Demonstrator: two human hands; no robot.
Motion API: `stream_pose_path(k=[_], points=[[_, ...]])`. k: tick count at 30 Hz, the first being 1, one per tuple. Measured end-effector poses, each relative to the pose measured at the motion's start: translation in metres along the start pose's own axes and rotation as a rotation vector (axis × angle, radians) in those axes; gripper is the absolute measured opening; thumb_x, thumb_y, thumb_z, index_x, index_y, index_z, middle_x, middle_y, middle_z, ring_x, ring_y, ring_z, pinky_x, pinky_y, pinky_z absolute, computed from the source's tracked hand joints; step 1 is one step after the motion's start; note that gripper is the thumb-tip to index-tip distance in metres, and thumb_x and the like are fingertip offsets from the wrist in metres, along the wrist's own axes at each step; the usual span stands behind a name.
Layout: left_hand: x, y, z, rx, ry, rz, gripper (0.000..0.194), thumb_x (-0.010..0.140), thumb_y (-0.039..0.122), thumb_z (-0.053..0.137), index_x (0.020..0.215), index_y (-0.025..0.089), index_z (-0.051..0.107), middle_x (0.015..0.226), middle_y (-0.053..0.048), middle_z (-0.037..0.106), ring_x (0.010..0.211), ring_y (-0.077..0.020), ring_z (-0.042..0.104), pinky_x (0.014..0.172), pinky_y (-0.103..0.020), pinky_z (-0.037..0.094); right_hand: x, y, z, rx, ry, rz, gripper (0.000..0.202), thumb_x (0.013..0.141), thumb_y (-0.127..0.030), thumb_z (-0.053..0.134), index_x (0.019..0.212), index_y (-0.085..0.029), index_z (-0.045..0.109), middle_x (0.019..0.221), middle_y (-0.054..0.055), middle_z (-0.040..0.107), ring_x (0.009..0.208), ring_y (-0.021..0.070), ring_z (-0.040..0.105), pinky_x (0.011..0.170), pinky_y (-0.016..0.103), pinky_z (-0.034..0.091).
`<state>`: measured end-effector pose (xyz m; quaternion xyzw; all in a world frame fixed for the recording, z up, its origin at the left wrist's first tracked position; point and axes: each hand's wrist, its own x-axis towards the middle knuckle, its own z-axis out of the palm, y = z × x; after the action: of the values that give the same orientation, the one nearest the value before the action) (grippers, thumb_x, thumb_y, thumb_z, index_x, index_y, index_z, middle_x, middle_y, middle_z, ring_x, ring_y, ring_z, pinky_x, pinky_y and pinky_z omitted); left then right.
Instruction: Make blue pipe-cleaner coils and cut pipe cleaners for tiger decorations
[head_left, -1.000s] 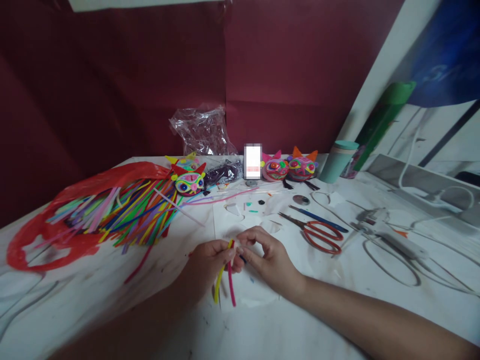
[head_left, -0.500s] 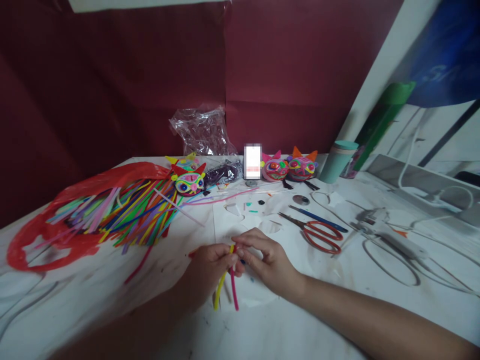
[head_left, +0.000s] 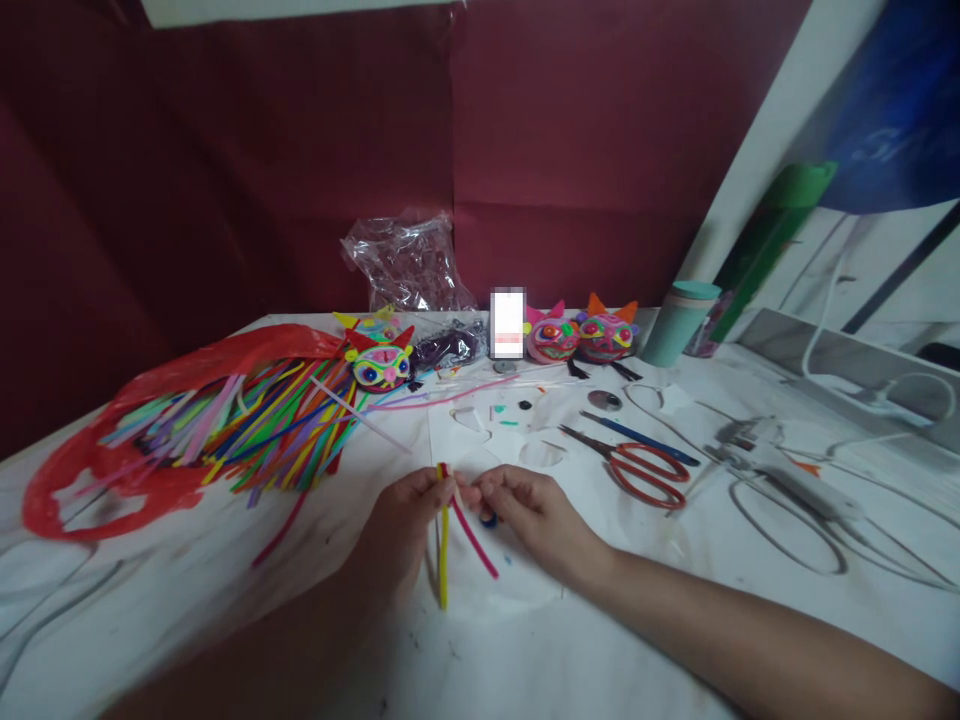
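Between the thumb and fingers of my left hand (head_left: 409,510), a yellow pipe cleaner (head_left: 443,560) and a pink pipe cleaner (head_left: 477,545) are pinched together at their upper ends. Their loose ends hang apart, the yellow nearly straight down and the pink slanting right. My right hand (head_left: 536,510) is close beside, its thumb and fingers pressed together near the left fingertips. What it grips, if anything, is hidden. Just under its fingers shows a small dark blue round thing (head_left: 489,520). Both hands are over a white sheet (head_left: 525,590) on the table.
Many coloured pipe cleaners (head_left: 262,430) lie on a red plastic bag (head_left: 64,500) at left. Decorated animal heads (head_left: 381,362) line the back. Red-handled scissors (head_left: 649,475), a blue pen-like tool (head_left: 641,438), a corded glue gun (head_left: 795,475) and a green cup (head_left: 679,325) are at right.
My left hand has shifted slightly left and up with the pipe cleaners, and a gap has opened between the hands. The pink end has swung right; the yellow hangs straighter.
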<state>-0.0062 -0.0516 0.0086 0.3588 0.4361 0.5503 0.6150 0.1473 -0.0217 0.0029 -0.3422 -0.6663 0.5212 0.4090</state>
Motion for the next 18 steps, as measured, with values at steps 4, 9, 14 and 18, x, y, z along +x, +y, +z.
stream_pose_path(k=[4,9,14,18], points=[[-0.002,-0.005,0.001,-0.012,-0.036,0.045,0.020,0.072,0.030,0.065,0.081,0.013,0.064,0.073,-0.006,0.070,0.066,-0.0167,0.063,0.067,-0.029,0.046,0.001,-0.004,0.002,0.203,-0.027,0.125,0.039,0.075,-0.054,0.058,0.071,-0.015,0.055,0.063,0.001,0.058,0.059,0.0109,0.051,0.056,0.024,0.040],[-0.008,0.000,0.010,-0.078,0.006,0.062,0.021,0.067,0.031,0.070,0.076,0.013,0.063,0.085,-0.007,0.070,0.057,-0.0135,0.059,0.049,-0.024,0.043,-0.006,-0.009,0.012,0.512,-0.236,0.190,0.036,0.074,-0.048,0.064,0.076,-0.013,0.060,0.067,0.000,0.059,0.057,0.0085,0.051,0.055,0.021,0.041],[-0.017,0.008,0.017,-0.085,-0.007,-0.056,0.026,0.066,0.035,0.070,0.079,0.015,0.061,0.090,-0.010,0.070,0.038,-0.0086,0.052,0.037,-0.023,0.038,-0.012,-0.008,0.017,0.736,-0.396,0.299,0.030,0.073,-0.038,0.068,0.081,-0.010,0.062,0.062,0.002,0.063,0.055,0.0086,0.058,0.052,0.018,0.040],[-0.017,0.007,0.016,-0.107,-0.084,-0.064,0.025,0.069,0.038,0.067,0.081,0.016,0.060,0.086,-0.009,0.071,0.034,-0.0104,0.051,0.037,-0.027,0.041,-0.016,-0.005,0.020,0.667,-0.309,0.294,0.033,0.070,-0.042,0.069,0.070,-0.011,0.059,0.055,0.002,0.062,0.043,0.0080,0.054,0.038,0.016,0.031]])
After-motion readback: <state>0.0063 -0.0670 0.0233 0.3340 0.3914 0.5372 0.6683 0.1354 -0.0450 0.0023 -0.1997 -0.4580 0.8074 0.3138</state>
